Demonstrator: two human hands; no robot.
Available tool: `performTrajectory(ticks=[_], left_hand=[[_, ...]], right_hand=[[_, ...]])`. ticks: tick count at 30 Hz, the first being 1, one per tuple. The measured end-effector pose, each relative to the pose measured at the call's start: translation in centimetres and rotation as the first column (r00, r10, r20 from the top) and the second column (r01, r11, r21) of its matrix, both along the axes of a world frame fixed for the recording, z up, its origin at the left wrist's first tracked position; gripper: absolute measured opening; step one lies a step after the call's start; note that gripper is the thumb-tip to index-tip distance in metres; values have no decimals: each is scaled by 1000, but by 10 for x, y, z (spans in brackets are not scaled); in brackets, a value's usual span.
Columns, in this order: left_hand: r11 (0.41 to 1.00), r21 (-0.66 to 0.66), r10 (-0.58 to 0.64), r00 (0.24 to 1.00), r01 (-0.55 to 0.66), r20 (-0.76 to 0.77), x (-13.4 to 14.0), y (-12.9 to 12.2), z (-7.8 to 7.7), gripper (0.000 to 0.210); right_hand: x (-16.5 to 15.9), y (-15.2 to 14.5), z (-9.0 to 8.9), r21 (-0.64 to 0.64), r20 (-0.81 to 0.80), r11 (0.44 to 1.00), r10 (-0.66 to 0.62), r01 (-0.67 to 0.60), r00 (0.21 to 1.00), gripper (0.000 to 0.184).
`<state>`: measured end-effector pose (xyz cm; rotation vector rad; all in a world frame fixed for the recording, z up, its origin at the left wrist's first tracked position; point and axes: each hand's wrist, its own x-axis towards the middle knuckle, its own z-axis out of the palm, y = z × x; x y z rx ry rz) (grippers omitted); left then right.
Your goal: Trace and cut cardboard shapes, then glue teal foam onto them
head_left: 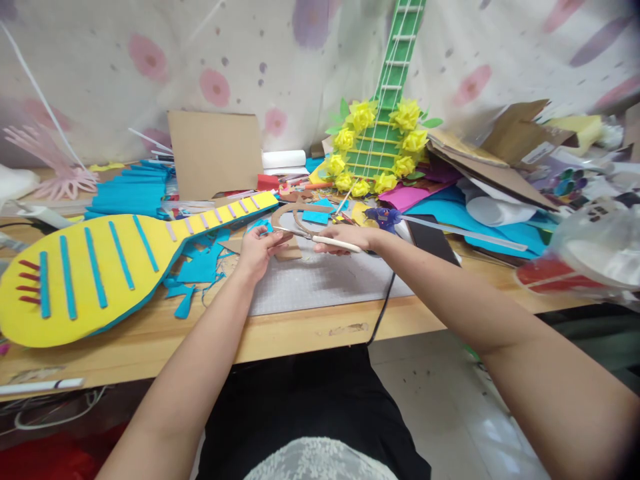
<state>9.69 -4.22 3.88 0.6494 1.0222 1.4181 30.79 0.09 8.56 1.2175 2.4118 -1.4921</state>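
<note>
- Over the far part of the grey cutting mat, scissors are being gripped by the right hand, its fingers wrapped around the white handle.
- Over the mat's left side, a small brown cardboard piece is being pinched between the thumb and fingers of the left hand.
- The blades are being pointed leftward across the mat, close to the left fingertips; whether cardboard is being bitten cannot be told.
- Trimming of the piece is, by judgement, being carried out; a firm pinch, a measured squeeze and fingertips clear of the blades are being called for.
- Beyond the mat, a curved cardboard strip is being seen; whether it is being joined to the pinched piece cannot be told.
- Left of the mat, blue scraps and a yellow guitar shape are being borne by the desk.
</note>
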Motion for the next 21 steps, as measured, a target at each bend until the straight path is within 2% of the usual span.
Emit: performTrajectory(ticks=[6,12,15,19,21], left_hand=[[1000,-8,-4,1000,5,10,0,1,-1,37],[1000,-25,4,1000,-3,18,-1,1,-1,37],[1000,-24,2,1000,-2,10,0,-1,2,40],[1000,-10,-20,999,20,26,3,-4,8,42],[1000,-15,-13,999,13,34,4,-5,10,42]], right_hand=[[-5,-6,0,-52,-25,995,-83,81,996,46],[-5,-7,-2,-59,-50,996,-64,61,997,44],[-2,-6,-6,-72,-89,997,-12,6,996,44],[-1,-7,-6,-99,-220,982,138,-163,966,47],[-2,-8,-4,-87,-224,975,183,-207,957,47]])
